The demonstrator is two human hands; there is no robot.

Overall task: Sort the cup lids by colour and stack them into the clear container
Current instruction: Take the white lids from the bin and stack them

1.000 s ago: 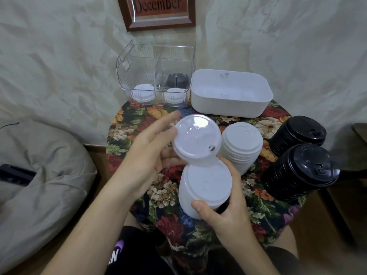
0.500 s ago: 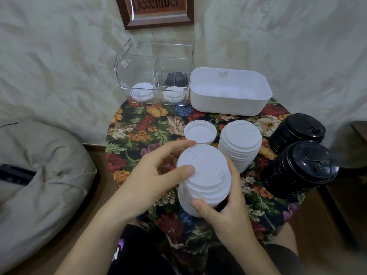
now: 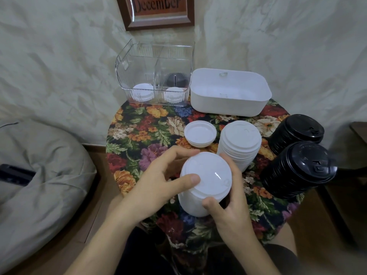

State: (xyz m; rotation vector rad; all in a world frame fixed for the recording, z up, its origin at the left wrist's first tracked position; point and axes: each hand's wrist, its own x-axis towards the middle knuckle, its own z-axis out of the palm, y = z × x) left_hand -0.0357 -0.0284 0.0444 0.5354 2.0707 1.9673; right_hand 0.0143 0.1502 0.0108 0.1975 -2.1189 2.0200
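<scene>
The right hand [image 3: 230,211] is curled round a stack of white lids [image 3: 195,205], thumb on the near side and fingers wrapped behind, holding it above the near edge of the flowered surface [image 3: 147,126]. The stack's long axis stands close to upright, with its top tipped a little toward the camera. The left hand [image 3: 158,183] pinches the top lid [image 3: 208,171]: its thumb presses on the lid's face and its fingers hook over the far rim.

The clear container [image 3: 127,62] lies at about 11 o'clock from both hands, well apart from them, at the far edge of the surface. White lids sit in its left compartment and its front right one, and black lids in the rear right. The left hand is on the container's side and nearer to it, so it looks the likelier one to carry the lid there. That reach would pass to the left of the loose white lid [image 3: 200,132] lying just beyond the hands at 12 o'clock.

A second white stack [image 3: 239,143] stands at 1 o'clock, just beside the right hand's fingers. Two black stacks [image 3: 297,169] lie at 2 to 3 o'clock. The white tub [image 3: 228,104] sits just to the right of the container.
</scene>
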